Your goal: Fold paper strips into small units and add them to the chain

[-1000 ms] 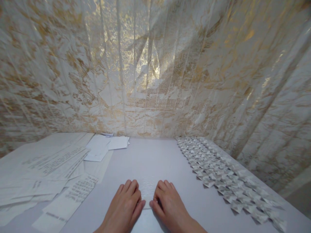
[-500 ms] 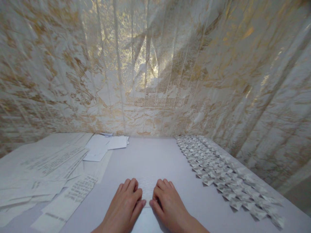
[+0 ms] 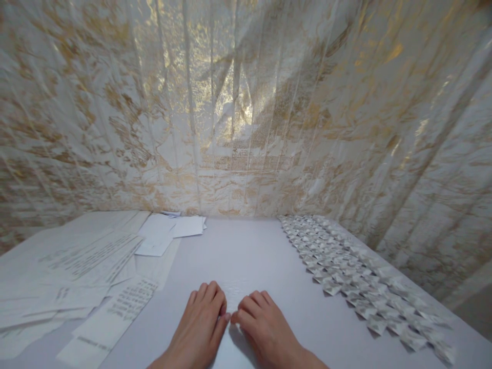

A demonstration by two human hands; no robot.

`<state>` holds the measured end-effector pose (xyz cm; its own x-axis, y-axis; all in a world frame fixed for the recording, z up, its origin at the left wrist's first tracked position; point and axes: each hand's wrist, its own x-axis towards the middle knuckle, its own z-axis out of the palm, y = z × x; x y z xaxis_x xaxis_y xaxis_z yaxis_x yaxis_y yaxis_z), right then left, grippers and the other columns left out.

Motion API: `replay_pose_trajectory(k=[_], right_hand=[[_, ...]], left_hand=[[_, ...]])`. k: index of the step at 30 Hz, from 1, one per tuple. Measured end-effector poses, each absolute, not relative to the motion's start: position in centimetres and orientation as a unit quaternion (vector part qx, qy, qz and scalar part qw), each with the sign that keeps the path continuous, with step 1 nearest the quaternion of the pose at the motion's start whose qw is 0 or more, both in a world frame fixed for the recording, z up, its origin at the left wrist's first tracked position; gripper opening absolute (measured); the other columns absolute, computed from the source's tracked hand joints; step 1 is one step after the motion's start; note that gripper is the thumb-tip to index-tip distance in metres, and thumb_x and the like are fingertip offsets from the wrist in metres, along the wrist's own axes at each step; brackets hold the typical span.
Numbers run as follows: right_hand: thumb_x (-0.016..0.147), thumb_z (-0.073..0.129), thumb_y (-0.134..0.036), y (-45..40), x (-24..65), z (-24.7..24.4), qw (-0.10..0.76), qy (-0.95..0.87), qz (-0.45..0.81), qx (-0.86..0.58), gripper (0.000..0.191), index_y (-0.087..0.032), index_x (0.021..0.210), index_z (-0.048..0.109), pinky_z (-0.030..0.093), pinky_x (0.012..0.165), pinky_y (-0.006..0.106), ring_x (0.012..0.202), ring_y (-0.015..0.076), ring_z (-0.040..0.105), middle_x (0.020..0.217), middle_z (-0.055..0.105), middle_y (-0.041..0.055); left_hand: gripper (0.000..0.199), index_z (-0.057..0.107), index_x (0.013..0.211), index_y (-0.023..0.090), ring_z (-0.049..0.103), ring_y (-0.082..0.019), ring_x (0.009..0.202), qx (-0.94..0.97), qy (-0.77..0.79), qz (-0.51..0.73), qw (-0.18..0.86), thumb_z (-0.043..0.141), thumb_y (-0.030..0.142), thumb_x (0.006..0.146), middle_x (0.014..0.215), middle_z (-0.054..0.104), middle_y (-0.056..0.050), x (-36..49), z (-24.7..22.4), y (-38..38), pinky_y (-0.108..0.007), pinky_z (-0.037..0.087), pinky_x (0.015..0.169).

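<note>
My left hand (image 3: pixel 200 320) rests low on the table, fingers curled and thumb pointing inward. Facing it, my right hand (image 3: pixel 265 325) is curled too, its thumb and forefinger pressed together near my left thumb. The fingertips of both hands nearly meet at a thin, pale piece of paper (image 3: pixel 234 288), which shows only faintly against the white table and is mostly hidden by my fingers.
Several rows of small folded paper pieces (image 3: pixel 346 271) cover the right side of the white table (image 3: pixel 234 246). Printed sheets and strips (image 3: pixel 77 277) overlap on the left, with blank white slips (image 3: pixel 157 236) behind. A gold-patterned curtain (image 3: pixel 238 169) hangs at the back.
My right hand has shifted left, so the gap between my thumbs has narrowed. The paper's near edge, visible between my hands before, no longer shows. My left hand has barely moved.
</note>
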<state>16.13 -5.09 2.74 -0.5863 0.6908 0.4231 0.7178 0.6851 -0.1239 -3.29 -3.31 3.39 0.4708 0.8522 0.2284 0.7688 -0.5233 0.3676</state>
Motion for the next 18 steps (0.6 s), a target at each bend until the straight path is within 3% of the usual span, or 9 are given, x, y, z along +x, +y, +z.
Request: replay_pose_trajectory(k=[6,10,14,18], right_hand=[[0.093,0.07,-0.031,-5.2,17.3,2.5,0.272,-0.898,-0.134,-0.318,0.017,-0.027,0.108,0.064,0.034,0.081,0.036,0.091,0.0215,0.054,0.094,0.067,0.0004],[0.096,0.066,-0.032,-5.6,18.7,2.6,0.29,-0.885,-0.144,-0.333,0.007,-0.027,0.101,0.065,0.036,0.083,0.036,0.098,0.023,0.053,0.106,0.068,0.0026],[0.097,0.065,-0.033,-5.8,19.6,2.4,0.29,-0.888,-0.127,-0.334,0.01,-0.029,0.106,0.066,0.038,0.079,0.035,0.093,0.0225,0.053,0.104,0.069,0.0015],[0.098,0.061,-0.024,-6.0,20.5,2.5,0.291,-0.892,-0.098,-0.332,0.012,-0.029,0.108,0.066,0.04,0.077,0.034,0.09,0.0222,0.054,0.101,0.07,0.0008]], left_hand=[[0.017,0.057,0.095,0.022,0.052,-0.028,0.099,0.846,0.484,0.184,0.13,0.043,0.012,0.095,0.104,0.059,-0.006,-3.3,3.7,-3.2,-0.046,0.039,0.088],[0.016,0.057,0.091,0.022,0.052,-0.026,0.095,0.848,0.472,0.187,0.152,0.046,0.011,0.093,0.1,0.059,-0.004,-3.3,4.2,-3.3,-0.043,0.039,0.085],[0.019,0.059,0.094,0.025,0.053,-0.025,0.096,0.859,0.439,0.206,0.166,0.047,0.01,0.094,0.102,0.06,-0.001,-3.4,4.1,-3.2,-0.04,0.038,0.083],[0.021,0.061,0.096,0.026,0.054,-0.024,0.096,0.868,0.416,0.203,0.18,0.05,0.008,0.094,0.103,0.062,-0.001,-3.3,4.2,-3.0,-0.038,0.039,0.082]])
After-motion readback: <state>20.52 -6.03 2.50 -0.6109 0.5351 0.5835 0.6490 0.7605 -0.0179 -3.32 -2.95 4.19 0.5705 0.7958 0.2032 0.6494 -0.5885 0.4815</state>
